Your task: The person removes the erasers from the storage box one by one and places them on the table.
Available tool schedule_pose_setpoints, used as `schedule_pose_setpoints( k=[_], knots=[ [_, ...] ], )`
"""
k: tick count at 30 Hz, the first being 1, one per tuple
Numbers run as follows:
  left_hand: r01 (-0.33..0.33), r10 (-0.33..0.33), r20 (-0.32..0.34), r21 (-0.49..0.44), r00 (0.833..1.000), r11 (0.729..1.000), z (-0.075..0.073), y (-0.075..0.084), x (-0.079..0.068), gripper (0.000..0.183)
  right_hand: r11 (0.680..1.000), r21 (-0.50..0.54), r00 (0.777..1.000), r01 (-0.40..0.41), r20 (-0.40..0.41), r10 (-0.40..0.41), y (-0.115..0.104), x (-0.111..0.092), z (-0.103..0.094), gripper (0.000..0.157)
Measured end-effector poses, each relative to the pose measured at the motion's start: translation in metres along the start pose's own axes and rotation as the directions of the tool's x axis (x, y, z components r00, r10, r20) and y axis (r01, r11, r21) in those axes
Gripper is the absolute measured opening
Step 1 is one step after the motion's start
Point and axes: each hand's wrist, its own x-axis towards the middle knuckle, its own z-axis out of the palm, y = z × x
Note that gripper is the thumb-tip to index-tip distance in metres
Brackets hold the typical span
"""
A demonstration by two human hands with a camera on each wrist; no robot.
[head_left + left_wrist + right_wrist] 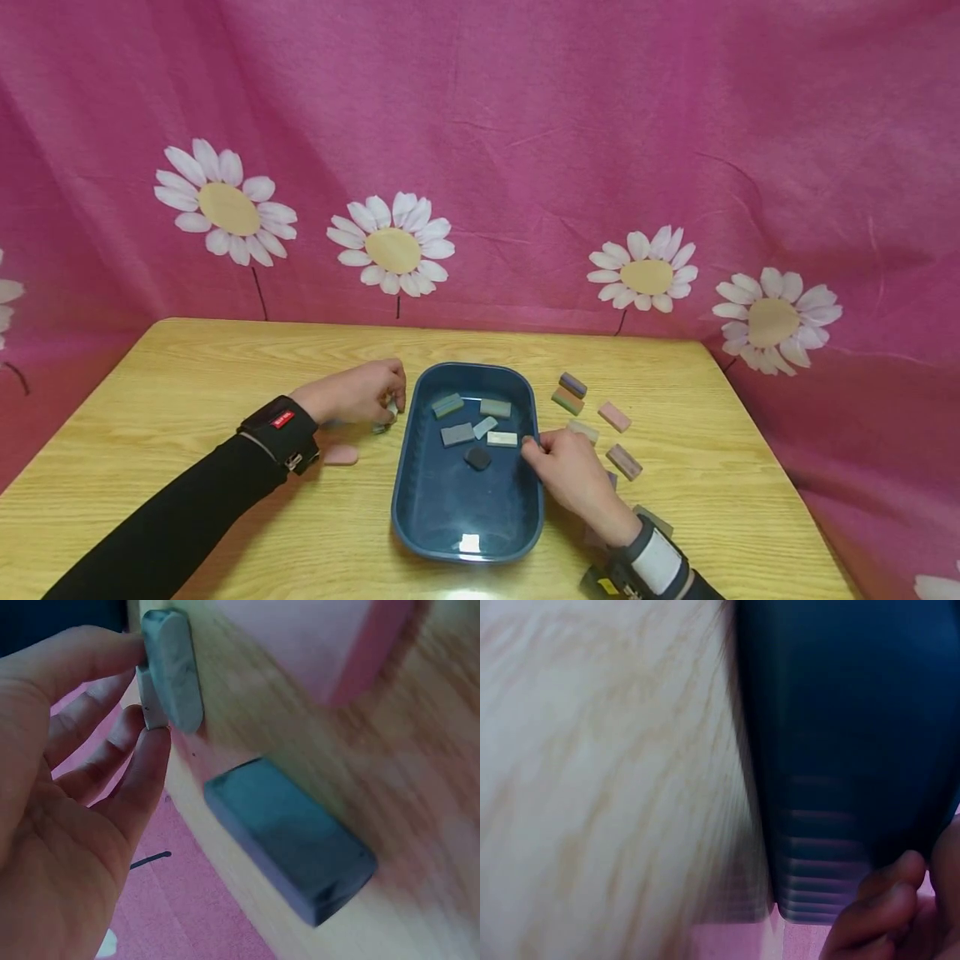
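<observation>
My left hand (366, 392) is at the table left of a dark blue plastic tub (468, 508). Thumb and fingertips pinch a small white eraser-like block (152, 701), partly hidden behind a pale grey rounded one (176, 671). Near that hand lie a dark grey-blue block (289, 836) and a pink block (341, 455). My right hand (573, 471) grips the tub's right rim, thumb over the edge and fingers outside. On the tub's floor rest several blocks, among them a grey block (457, 434), a white block (502, 438) and a black block (477, 457).
Right of the tub, several more blocks lie scattered on the wooden table (300, 350), including a pink block (614, 416), an orange-green block (567, 400) and a brownish block (624, 462). Behind the table hangs a pink cloth (517, 167) with daisies.
</observation>
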Motion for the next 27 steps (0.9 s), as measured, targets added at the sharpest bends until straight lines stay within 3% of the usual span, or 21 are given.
schedule_pose_setpoints(
  k=[6, 11, 15, 18, 20, 23, 27],
  knots=[
    [-0.021, 0.022, -0.009, 0.012, 1.0, 1.0, 0.0, 0.001, -0.001, 0.015, 1.0, 0.004, 1.0, -0.007, 0.001, 0.007, -0.001, 0.0, 0.0, 0.043],
    [0.037, -0.029, -0.08, 0.092, 0.996, 0.995, -0.006, 0.012, 0.001, 0.021, 1.0, 0.01, 1.0, -0.007, 0.002, 0.007, -0.001, 0.0, 0.0, 0.044],
    [0.106, -0.056, -0.229, 0.213, 0.972, 0.971, -0.015, 0.031, 0.007, 0.02, 1.0, 0.011, 1.0, 0.002, -0.002, -0.002, 0.0, 0.0, 0.0, 0.043],
    [0.118, -0.012, -0.329, 0.303, 0.944, 0.946, -0.02, 0.046, 0.013, 0.019, 1.0, 0.009, 1.0, 0.008, -0.001, -0.008, 0.0, 0.0, 0.001, 0.044],
    [0.108, 0.02, -0.359, 0.333, 0.933, 0.937, -0.022, 0.056, 0.017, 0.019, 1.0, 0.011, 1.0, 0.009, 0.004, -0.009, 0.0, 0.0, 0.0, 0.044],
    [0.055, 0.059, -0.324, 0.331, 0.944, 0.942, -0.021, 0.07, 0.024, 0.019, 1.0, 0.013, 1.0, 0.005, 0.008, -0.005, 0.0, 0.0, 0.0, 0.044],
    [-0.048, 0.098, -0.176, 0.27, 0.98, 0.962, -0.015, 0.087, 0.033, 0.029, 1.0, 0.012, 1.0, 0.003, 0.009, -0.003, 0.0, 0.001, 0.0, 0.043]
  ],
)
